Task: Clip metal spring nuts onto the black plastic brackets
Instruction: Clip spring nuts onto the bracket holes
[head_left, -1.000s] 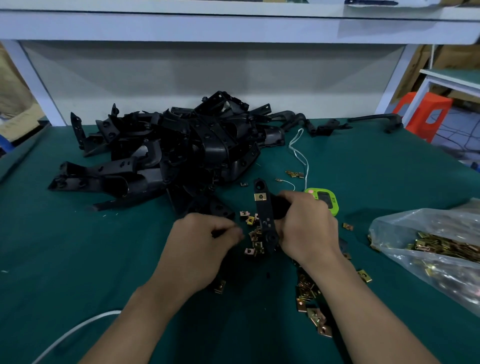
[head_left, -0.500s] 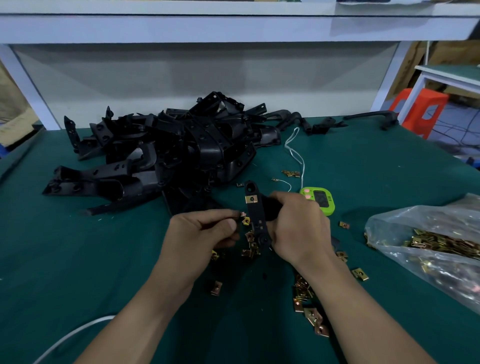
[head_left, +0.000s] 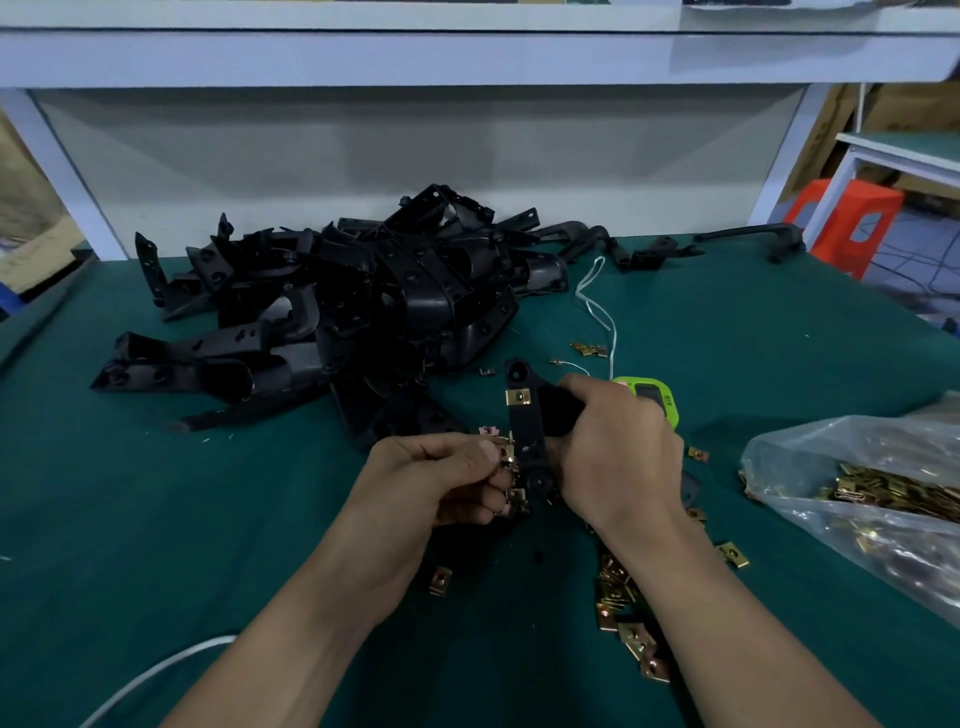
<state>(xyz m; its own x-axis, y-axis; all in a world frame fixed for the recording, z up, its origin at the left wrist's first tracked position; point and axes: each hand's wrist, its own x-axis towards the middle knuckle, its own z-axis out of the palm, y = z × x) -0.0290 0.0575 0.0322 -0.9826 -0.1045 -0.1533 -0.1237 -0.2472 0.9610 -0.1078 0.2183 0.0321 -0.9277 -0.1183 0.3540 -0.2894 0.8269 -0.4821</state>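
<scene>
**user1:** Grip status on both sides?

**user2:** over the desk (head_left: 156, 519), just in front of the bracket pile (head_left: 363, 301), right grip (head_left: 618, 457) wraps one bracket (head_left: 524, 431) upright. left grip (head_left: 431, 483) pinches a spring nut (head_left: 505, 453) against its left edge

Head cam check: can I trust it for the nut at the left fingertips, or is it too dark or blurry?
Head view: dim, bluish light, so the pile merges into one black mass. Head view: the nut in the left hand is small and soft-edged; its seating on the bracket cannot be told. Head view: glare on the bag.
</scene>
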